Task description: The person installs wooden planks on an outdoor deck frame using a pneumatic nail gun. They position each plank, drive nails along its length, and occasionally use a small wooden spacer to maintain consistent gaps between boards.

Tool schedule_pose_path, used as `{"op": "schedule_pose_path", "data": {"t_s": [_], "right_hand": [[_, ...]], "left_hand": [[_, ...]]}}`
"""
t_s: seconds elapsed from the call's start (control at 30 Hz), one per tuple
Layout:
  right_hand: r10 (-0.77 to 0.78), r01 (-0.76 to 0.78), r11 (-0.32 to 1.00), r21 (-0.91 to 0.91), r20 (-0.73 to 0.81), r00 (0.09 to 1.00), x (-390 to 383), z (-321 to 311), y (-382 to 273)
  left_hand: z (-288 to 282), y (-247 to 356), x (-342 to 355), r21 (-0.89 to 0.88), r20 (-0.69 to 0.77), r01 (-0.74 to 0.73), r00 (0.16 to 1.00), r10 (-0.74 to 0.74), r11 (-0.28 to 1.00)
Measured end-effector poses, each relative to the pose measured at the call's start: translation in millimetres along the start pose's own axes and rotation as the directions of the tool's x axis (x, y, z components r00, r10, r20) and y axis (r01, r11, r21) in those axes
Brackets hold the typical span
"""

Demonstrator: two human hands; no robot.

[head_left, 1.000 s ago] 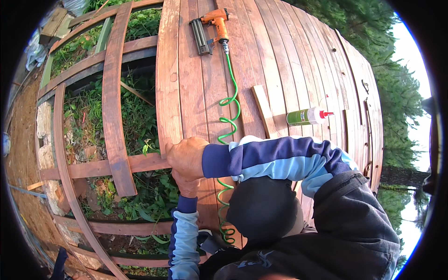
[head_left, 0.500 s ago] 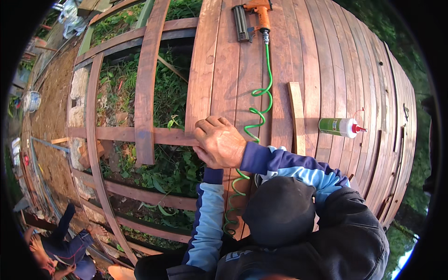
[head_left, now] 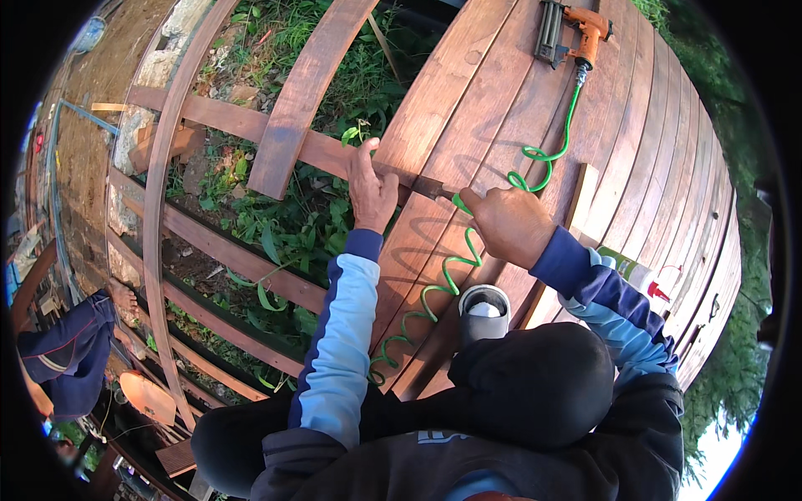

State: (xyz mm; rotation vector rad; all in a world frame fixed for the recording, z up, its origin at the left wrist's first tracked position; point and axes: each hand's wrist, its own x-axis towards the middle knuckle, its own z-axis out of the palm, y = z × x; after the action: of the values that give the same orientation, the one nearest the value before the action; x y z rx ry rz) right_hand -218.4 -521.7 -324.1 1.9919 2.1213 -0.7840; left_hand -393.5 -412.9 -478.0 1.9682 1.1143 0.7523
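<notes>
At the edge of the deck boards (head_left: 451, 83), the right hand (head_left: 511, 225) is closed round a flat-bladed tool (head_left: 428, 186), whose blade lies toward the left hand (head_left: 372, 190). That hand is loosely open, thumb apart, near the joist (head_left: 322, 154); whether it presses anything, I cannot tell. Half a second ago the right hand covered it; now they are apart, and the pale cup (head_left: 482, 327), mostly hidden then, shows.

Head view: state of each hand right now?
Left hand: partly open, nothing visible in it, beside the deck boards.
Right hand: closed on what looks like a flat-bladed tool.
</notes>
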Motion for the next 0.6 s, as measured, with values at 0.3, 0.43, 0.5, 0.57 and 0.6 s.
{"op": "schedule_pose_path", "data": {"t_s": [0.3,0.43,0.5,0.57,0.6], "right_hand": [[0.064,-0.064,0.998,0.001,0.075,0.995,8,-15,-9],[0.039,-0.040,0.995,-0.088,-0.006,0.999,5,-26,7],[0.032,-0.034,0.989,-0.144,-0.017,0.999,10,-34,19],[0.042,-0.044,0.998,-0.047,-0.049,0.998,16,-40,27],[0.040,-0.041,0.999,-0.024,-0.058,0.998,18,-41,28]], "left_hand": [[50,-38,75,0.411,0.226,0.303,0.880,-0.419,0.860],[47,-32,79,0.459,0.254,0.318,0.848,-0.466,0.829],[45,-31,78,0.457,0.277,0.299,0.847,-0.454,0.838],[44,-31,79,0.457,0.245,0.261,0.882,-0.402,0.850],[44,-32,78,0.455,0.243,0.264,0.882,-0.404,0.851]]}}
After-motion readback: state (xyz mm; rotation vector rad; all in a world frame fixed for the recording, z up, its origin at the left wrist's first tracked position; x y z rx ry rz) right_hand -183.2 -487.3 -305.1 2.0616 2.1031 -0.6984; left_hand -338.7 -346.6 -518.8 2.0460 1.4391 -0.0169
